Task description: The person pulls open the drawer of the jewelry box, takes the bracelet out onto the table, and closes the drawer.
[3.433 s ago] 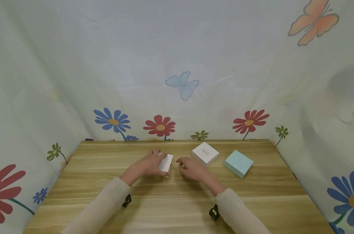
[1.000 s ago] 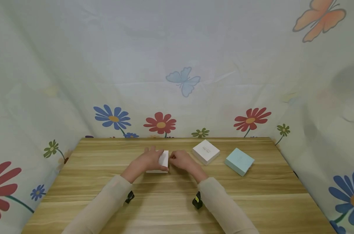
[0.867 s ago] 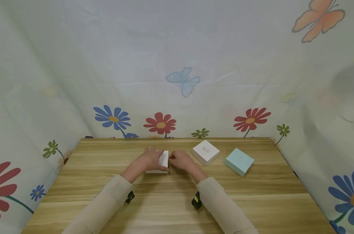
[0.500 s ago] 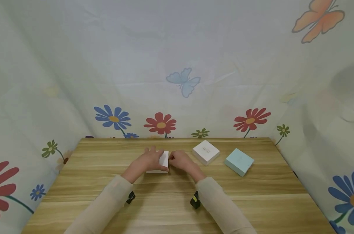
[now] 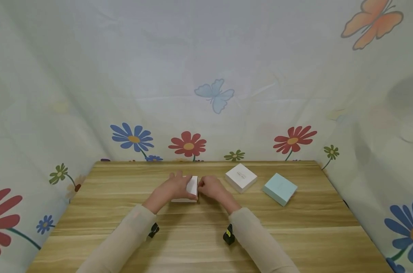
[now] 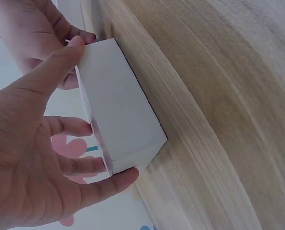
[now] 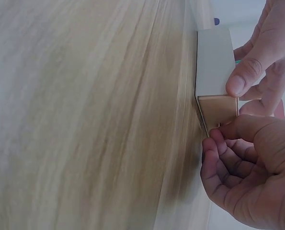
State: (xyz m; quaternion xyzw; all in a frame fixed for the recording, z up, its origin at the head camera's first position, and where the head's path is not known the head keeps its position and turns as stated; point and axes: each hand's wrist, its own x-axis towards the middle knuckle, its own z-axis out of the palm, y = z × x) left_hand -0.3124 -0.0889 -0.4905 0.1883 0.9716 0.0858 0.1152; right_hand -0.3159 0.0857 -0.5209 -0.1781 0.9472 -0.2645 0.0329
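A small white box (image 5: 192,185) rests on the wooden table, left of the middle. My left hand (image 5: 177,187) grips it from above, thumb on the near side and fingertips at the far edge and end, as the left wrist view of the white box (image 6: 116,96) shows. The box's right end (image 7: 216,109) is brown in the right wrist view. At that end my right hand (image 5: 211,187) has thumb and index finger pinched together on a small dark tab (image 7: 219,125), mostly covered by the fingertips. The other fingers of the right hand (image 7: 257,167) are curled.
To the right of my hands lies a flat white box (image 5: 241,176) with small print on its lid. Further right is a light blue box (image 5: 279,189). Behind the wooden table (image 5: 206,242) hangs a white cloth (image 5: 278,76) printed with flowers and butterflies.
Since 3.4 s ago, the held white box has turned squarer to the table, and my right hand has moved left to its brown end and pinched there. Over the last second hardly anything moves.
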